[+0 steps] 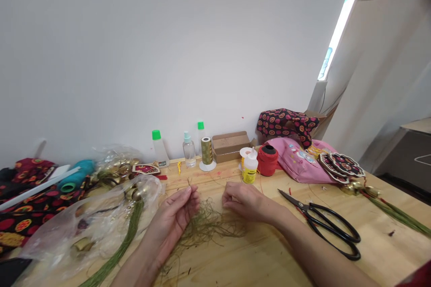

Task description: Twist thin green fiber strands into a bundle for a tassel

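My left hand [180,206] is closed in a pinch, with thin brownish thread ends [189,182] poking up above the thumb and fingertip. To its right, my right hand [244,201] is curled with its fingers pressed together; whatever they hold, if anything, is hidden. Between and below the hands lies a loose tangle of green thread [210,226] on the wooden table. Black-handled scissors [318,217] rest beside my right forearm, blades partly apart. A green tassel [124,242] stretches along the left side of my left forearm.
Along the wall stand a gold-green thread spool [206,151], a yellow-labelled glue bottle [250,168], a red thread cone [268,161], a cardboard box [230,147] and clear bottles. Plastic bags with brass bells [117,168] lie left. A pink bag [289,157] and patterned pendants [346,164] lie right.
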{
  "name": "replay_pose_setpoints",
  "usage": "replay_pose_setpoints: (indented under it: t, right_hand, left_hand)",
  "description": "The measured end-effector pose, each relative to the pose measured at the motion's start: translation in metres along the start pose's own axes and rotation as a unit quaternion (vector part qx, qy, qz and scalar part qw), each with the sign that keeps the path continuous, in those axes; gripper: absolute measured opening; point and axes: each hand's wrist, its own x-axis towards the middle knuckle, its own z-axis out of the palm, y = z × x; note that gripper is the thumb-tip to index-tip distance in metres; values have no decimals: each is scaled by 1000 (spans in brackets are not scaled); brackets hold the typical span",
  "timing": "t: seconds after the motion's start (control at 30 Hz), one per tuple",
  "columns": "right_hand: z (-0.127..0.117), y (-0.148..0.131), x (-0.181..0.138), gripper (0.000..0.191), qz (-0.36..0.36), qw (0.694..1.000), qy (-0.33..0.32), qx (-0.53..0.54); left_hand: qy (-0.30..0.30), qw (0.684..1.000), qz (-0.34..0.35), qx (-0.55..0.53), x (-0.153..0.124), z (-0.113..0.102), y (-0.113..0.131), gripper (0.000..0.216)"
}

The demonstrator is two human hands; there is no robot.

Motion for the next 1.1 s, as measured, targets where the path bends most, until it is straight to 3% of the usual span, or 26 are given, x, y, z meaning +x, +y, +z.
replay_pose_setpoints:
  t: [0.23,0.47,0.67,0.8,1.1]
  right_hand:
    - [-6,-5,2,6,-17,997,67,27]
    - [8,7,3,8,10,999,-19,-26]
    - [7,6,2,8,-18,999,-37,-25]
    - [-2,4,1,9,-37,999,-4,-3]
    - [-6,-16,5,8,-43,995,92,-7]
  left_hand:
    - [-30,997,-49,42,-4,12,-17,12]
    - [1,998,-44,44,1,4,-17,10]
    - [-15,996,-56,62,1,4,-17,11]
    - [-14,996,-54,73,0,3,-18,11]
    - [-71,991,-79,87,-6,15,-25,17]
